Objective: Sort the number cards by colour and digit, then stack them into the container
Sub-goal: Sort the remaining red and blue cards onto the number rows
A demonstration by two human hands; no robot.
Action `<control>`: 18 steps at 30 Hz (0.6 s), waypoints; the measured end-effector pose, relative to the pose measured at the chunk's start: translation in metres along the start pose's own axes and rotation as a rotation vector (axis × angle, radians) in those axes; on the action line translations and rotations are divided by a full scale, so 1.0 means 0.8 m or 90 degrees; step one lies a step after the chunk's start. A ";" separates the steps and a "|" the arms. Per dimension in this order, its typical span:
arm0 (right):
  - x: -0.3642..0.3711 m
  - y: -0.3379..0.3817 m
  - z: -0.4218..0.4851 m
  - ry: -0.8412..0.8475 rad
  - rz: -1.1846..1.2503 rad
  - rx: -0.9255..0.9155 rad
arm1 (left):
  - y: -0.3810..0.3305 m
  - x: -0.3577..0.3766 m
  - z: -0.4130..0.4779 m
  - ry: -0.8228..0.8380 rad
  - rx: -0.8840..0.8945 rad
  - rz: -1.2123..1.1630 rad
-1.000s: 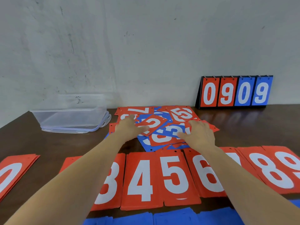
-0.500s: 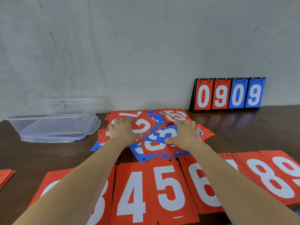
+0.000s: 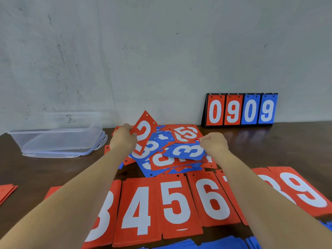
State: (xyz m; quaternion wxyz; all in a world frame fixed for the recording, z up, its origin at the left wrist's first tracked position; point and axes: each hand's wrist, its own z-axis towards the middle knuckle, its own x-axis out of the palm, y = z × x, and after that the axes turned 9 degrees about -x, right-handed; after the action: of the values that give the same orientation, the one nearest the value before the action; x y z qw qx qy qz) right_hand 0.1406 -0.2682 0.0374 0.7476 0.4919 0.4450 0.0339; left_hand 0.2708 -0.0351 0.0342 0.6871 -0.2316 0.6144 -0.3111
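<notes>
Red card with a white 2 (image 3: 143, 133) tilts above the pile of red and blue number cards (image 3: 161, 163), gripped by the left hand (image 3: 123, 139). The right hand (image 3: 213, 145) pinches the right edge of a blue card with a white 3 (image 3: 185, 151) atop the pile; the clear plastic container (image 3: 53, 139) sits well left on the dark wooden table (image 3: 53, 169).

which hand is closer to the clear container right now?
Left. The left hand, gripping a red 2 card, is just right of the clear container, not touching it. The right hand is farther right, across the card pile, pinching a blue 3 card.
</notes>
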 end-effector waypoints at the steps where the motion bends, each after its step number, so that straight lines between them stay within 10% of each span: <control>1: -0.006 -0.001 -0.002 -0.003 0.026 0.009 | -0.001 -0.003 -0.001 0.000 -0.006 -0.016; 18: -0.063 0.025 -0.084 0.006 0.248 -0.043 | -0.025 -0.062 -0.079 -0.041 0.022 -0.209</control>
State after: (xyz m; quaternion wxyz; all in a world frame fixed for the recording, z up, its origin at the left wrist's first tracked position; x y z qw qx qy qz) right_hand 0.0713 -0.2348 0.0765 0.7411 0.5429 0.3434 0.1952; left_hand 0.2028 -0.0096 0.0742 0.6502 -0.3268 0.5409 -0.4218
